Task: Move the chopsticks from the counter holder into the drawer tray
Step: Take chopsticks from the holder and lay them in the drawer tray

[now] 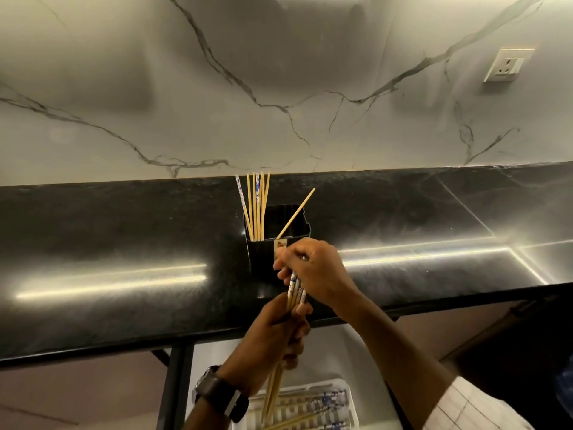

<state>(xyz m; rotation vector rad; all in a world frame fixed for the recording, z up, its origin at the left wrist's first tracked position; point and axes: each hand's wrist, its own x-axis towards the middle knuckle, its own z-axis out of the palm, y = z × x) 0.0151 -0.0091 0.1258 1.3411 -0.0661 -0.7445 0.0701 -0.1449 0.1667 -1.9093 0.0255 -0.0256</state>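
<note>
A black square holder (263, 259) stands on the dark counter, with several wooden chopsticks (256, 206) upright in its left corner and one chopstick (296, 212) leaning to the right. My left hand (276, 336) grips a bundle of chopsticks (296, 290) with blue-and-white patterned tops, just in front of the counter edge. My right hand (313, 268) pinches the top of that bundle, right in front of the holder. Below, a white drawer tray (347, 395) holds several more chopsticks; the bundle's thin ends hang over it.
The glossy black counter (124, 243) runs across the view, backed by a white marble wall with a socket (508, 65) at the right. A black cabinet post (173, 386) stands left of the open drawer. A watch sits on my left wrist.
</note>
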